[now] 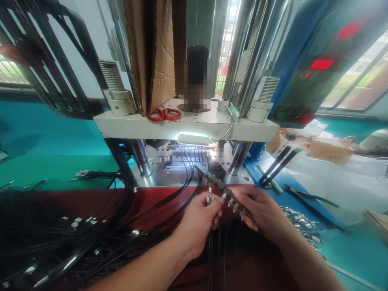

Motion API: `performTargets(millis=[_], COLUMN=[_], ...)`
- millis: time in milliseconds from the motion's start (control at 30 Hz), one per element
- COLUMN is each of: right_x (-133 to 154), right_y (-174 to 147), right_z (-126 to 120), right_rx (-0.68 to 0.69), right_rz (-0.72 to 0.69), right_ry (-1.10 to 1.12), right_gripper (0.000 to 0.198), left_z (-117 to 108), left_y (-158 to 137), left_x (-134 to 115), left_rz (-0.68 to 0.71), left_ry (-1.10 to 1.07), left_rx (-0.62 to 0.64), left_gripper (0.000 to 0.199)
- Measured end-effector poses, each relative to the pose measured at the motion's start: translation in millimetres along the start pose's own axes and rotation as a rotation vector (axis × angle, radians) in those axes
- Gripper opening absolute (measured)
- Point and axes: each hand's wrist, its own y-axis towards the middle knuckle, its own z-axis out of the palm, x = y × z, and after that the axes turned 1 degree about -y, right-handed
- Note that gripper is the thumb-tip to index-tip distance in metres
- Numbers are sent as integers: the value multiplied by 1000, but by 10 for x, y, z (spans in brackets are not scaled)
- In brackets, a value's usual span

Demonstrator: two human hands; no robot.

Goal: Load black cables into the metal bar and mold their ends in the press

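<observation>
My right hand [254,204] grips a long dark metal bar [220,184], tilted with its far end up and to the left. Several small silver connectors [232,202] stick out along the bar's lower side. Beside it, my left hand [201,216] is closed around black cables, with small metal connectors [209,197] poking up between thumb and finger. Thin black cables [209,258] hang below both hands. Beyond the bar's far end, a lit metal mould [182,159] lies on the press bed, with several black cables [191,169] running out of it towards me.
The press's white crossbeam [136,128] spans the view, carrying red-handled scissors [163,114]. A heap of black cables [60,230] lies at left. Loose connectors [303,222] and pliers [312,196] are at right, below a control box [312,68] with red digits.
</observation>
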Motion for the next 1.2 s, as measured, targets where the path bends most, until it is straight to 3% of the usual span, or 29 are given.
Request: performTargets(millis=[567, 867, 1033, 1200], right_x=[16, -15, 13, 25], right_y=[-13, 8, -9, -19], right_z=[8, 32, -32, -128], right_rx=[16, 16, 42, -41], right_rz=[-21, -81, -45, 15], right_ry=[-42, -188, -74, 46], right_gripper=[43, 43, 44, 43], left_z=[-10, -28, -34, -87], left_y=[10, 28, -8, -69], left_x=[2, 11, -40, -122], left_rz=[-11, 1, 28, 91], left_ry=[7, 17, 52, 93], left_rx=[-10, -2, 37, 53], left_gripper=[22, 21, 19, 17])
